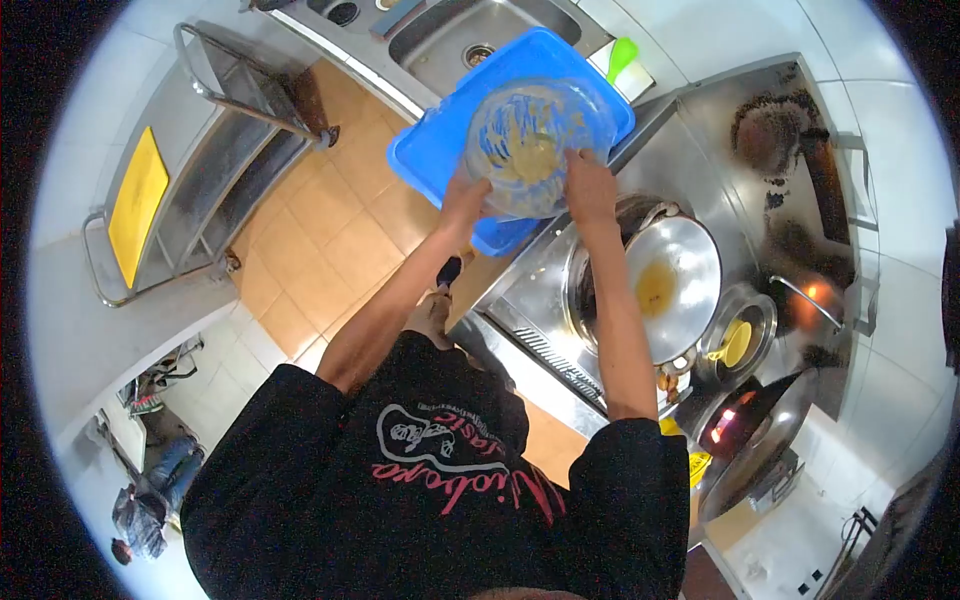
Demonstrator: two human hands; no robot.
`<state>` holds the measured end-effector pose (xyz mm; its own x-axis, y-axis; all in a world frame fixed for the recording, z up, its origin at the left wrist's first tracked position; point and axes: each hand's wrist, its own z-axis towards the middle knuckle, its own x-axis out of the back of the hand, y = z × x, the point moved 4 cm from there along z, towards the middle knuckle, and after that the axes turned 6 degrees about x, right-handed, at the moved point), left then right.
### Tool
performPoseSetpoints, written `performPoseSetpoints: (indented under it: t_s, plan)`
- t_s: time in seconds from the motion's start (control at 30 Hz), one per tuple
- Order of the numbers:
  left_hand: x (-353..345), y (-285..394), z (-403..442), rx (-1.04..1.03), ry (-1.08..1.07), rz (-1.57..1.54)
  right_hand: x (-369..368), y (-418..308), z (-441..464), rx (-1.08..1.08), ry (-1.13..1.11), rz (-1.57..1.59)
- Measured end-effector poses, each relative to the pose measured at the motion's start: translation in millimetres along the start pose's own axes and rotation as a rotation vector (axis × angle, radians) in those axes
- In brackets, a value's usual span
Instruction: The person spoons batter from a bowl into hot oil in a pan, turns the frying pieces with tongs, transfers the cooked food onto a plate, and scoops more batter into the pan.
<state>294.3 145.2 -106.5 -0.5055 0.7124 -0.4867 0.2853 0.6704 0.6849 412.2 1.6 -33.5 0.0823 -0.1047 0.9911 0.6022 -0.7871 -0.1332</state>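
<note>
Between my two hands is a clear bowl (545, 125), its inside smeared with a pale yellowish batter-like residue. My left hand (466, 203) grips the near left side of the rim. On the right side, my right hand (590, 182) is closed on the rim too. Under the bowl is a blue plastic tray (412, 155) by the sink; I cannot tell whether the bowl rests on it. To the right of my right forearm sits a wide metal pan (690, 250) with a little yellow liquid in it.
A steel sink (430, 45) lies beyond the tray, with a green utensil (622, 55) beside it. On the right are a metal bowl with a yellow ladle (738, 343) and a dark wok (765, 440) near a glowing burner. A steel cart (215, 150) carries a yellow board (138, 208).
</note>
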Motion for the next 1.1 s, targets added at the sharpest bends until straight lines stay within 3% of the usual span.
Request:
performPoseSetpoints:
  t_s: [0.13,0.2,0.23,0.33,0.4,0.53,0.63,0.7,0.83,0.93,1.03,1.1]
  plan:
    - [-5.9,10.6,-34.4,0.004,-0.006,0.049,19.7,-12.2,-21.8,0.103,0.106,-0.056]
    - [0.1,6.4,-44.7,-0.236,-0.059,0.198,32.5,-17.8,-40.0,0.145,-0.020,-0.062]
    - [-2.7,6.2,-52.9,-0.235,-0.062,0.202,40.5,-18.4,-50.8,0.141,-0.018,-0.060]
    - [-14.1,5.0,-81.0,-0.247,-0.082,0.241,70.3,-21.5,-83.8,0.121,0.007,-0.094]
    - [-24.5,4.9,-102.9,-0.347,-0.122,0.235,91.1,-20.8,-101.9,-0.066,-0.004,-0.097]
    - [-54.0,5.7,-149.1,-0.299,-0.131,0.166,96.7,-17.9,-137.6,-0.091,0.096,-0.096]
    - [-61.3,-4.5,-170.8,-0.311,-0.168,0.148,98.2,-20.1,-164.2,-0.025,-0.021,-0.056]
    - [-64.4,-13.3,-179.7,-0.316,-0.154,0.217,111.6,-14.1,-179.8,-0.049,0.146,-0.019]
    - [-82.1,-12.7,-212.2,-0.275,-0.096,0.244,115.5,-10.9,-200.8,-0.122,0.078,-0.038]
    - [-87.1,-18.7,-226.0,-0.236,-0.044,0.283,102.8,-9.3,-217.1,-0.075,0.190,0.093]
    - [-78.3,-34.5,-214.8,-0.353,-0.047,0.294,96.5,-10.1,-227.5,-0.045,0.196,0.228]
    - [-82.1,-26.3,-218.6,-0.582,-0.070,0.472,89.4,-11.0,-232.9,-0.097,0.173,0.360]
